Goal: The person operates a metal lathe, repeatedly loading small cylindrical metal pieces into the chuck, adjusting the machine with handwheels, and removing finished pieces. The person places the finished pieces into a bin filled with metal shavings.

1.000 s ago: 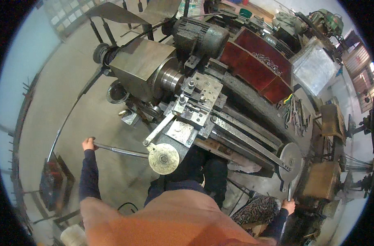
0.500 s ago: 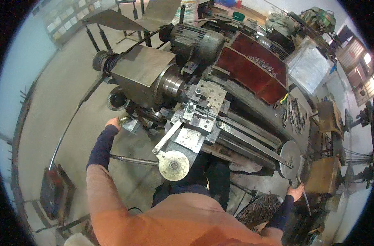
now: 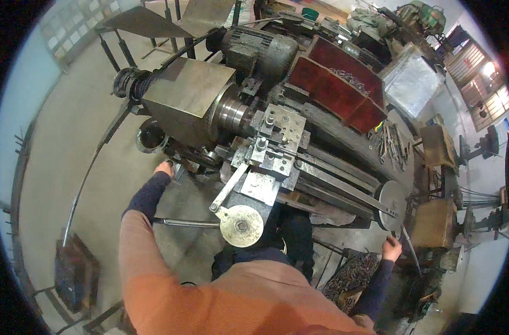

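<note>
A small lathe-like machine stands in front of me, its grey headstock [image 3: 190, 89] at the left and a steel tool block [image 3: 279, 131] in the middle. Below the headstock, beside a round flared opening [image 3: 152, 135], my left hand [image 3: 164, 168] is closed at a small metal bracket [image 3: 178, 169]; what its fingers hold is hidden. A long flat bar [image 3: 343, 187] runs from the tool block to a round metal disc [image 3: 389, 205] at the right. Just under that disc my right hand [image 3: 392, 248] has its fingers curled, the thing inside them too small to make out. Beside it slants a thin rod [image 3: 411, 251].
A pale round plate [image 3: 241, 225] with a lever arm [image 3: 229, 187] and a side rod [image 3: 187, 223] sits before my body. Behind the machine are a motor [image 3: 260, 53], a red tray [image 3: 335, 84] with small metal parts, and several spanners [image 3: 392, 146].
My right hand has moved left and up, away from the slanted rod, toward the disc's lower edge. My left hand has shifted slightly right and stays by the bracket. The whole view has shifted a little.
</note>
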The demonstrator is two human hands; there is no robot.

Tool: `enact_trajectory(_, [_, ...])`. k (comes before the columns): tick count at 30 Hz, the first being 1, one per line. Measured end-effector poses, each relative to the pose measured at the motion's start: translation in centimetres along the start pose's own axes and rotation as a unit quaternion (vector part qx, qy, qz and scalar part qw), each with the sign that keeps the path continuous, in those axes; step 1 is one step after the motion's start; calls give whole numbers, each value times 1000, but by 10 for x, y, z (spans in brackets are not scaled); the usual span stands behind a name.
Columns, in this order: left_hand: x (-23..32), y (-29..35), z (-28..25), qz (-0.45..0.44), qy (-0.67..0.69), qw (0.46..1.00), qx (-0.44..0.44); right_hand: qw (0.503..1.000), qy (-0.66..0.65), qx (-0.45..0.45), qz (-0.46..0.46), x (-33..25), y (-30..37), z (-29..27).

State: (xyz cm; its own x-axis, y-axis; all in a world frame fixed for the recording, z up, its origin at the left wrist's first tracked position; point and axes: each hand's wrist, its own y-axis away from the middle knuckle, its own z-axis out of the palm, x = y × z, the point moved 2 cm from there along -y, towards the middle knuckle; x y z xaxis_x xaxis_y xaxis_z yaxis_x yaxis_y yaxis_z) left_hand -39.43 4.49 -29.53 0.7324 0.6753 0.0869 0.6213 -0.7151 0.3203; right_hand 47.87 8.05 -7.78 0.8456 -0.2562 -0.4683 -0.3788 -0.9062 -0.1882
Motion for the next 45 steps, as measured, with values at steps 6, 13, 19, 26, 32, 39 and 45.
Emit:
enact_trajectory(6, [-40,2,-2,82,-66,994,-28,939,-142,-103,-297,-195,-75,3])
enact_trajectory(13, [-56,89,-192,185,96,951,227,729,-276,-304,-547,-473,-24,84])
enact_trajectory(19, [-318,190,-234,-140,16,949,283,771,-17,-385,-507,-574,54,153])
enact_trajectory(26, [-160,277,-178,-258,83,926,262,805,15,-311,-506,-567,40,173])
enact_trajectory(32, [-80,312,-172,-230,33,939,255,813,15,-258,-522,-564,45,156])
enact_trajectory(39, [39,316,-261,230,306,897,221,567,-412,-360,-616,-505,58,69])
enact_trajectory(45, [196,320,-290,522,413,743,64,464,-543,-474,-514,-441,104,60])
